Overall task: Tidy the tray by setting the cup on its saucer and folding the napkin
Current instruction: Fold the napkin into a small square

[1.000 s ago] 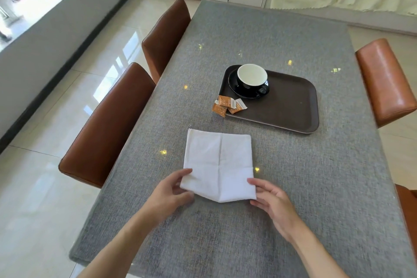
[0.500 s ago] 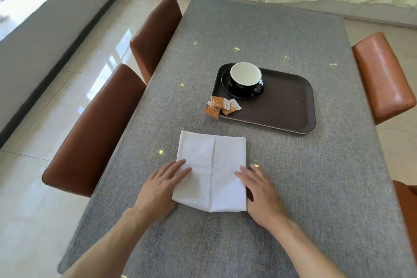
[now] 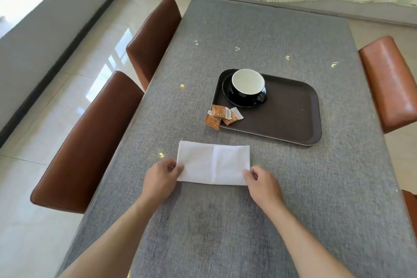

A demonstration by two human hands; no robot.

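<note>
A white napkin (image 3: 213, 163) lies on the grey table as a wide, flat rectangle with a crease down its middle. My left hand (image 3: 161, 179) pinches its near left corner and my right hand (image 3: 262, 184) pinches its near right corner. Beyond it, a black cup with a white inside (image 3: 248, 84) stands upright on a black saucer (image 3: 230, 95) in the far left corner of a dark brown tray (image 3: 291, 115).
Three orange sugar sachets (image 3: 222, 116) lie over the tray's near left edge. Brown chairs stand along the table's left side (image 3: 90, 142) (image 3: 153, 38) and right side (image 3: 392, 81). The grey tablecloth (image 3: 225, 232) reaches the near edge.
The napkin has gone from a near-square to a shorter, wider rectangle, its near half folded up. Both hands have moved from lying flat at its sides to pinching its near corners.
</note>
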